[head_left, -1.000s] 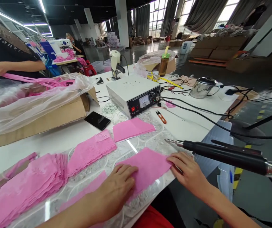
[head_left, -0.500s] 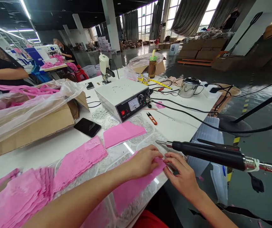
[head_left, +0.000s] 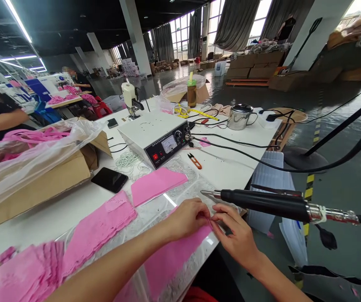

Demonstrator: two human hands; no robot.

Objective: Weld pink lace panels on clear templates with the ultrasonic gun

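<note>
A pink fabric piece (head_left: 177, 262) lies on the clear sheet at the table's front edge. My left hand (head_left: 189, 218) pinches its upper right corner, the fingers curled over the cloth. At the same corner, my right hand (head_left: 232, 228) grips the edge between thumb and fingers, close beside the left fingertips. Just above both hands stretches a black pen-shaped tool (head_left: 259, 202) with a pointed metal tip, touched by neither hand. Beyond them is a flat stack of pink fabric (head_left: 158, 183), and to the left lies another pink stack (head_left: 100, 230).
A white control box (head_left: 155, 136) with a gauge stands mid-table, cables running right. Near it are orange thread snips (head_left: 194, 161), a black phone (head_left: 109, 179) and a steel mug (head_left: 240, 117). A cardboard box (head_left: 42, 188) occupies the left; a co-worker's arm (head_left: 2, 119) shows behind it.
The whole view has shifted slightly, things now sitting further left. Both hands remain at the fabric's corner, where my left fingers have curled in more tightly and the cloth edge is drawn between the fingertips.
</note>
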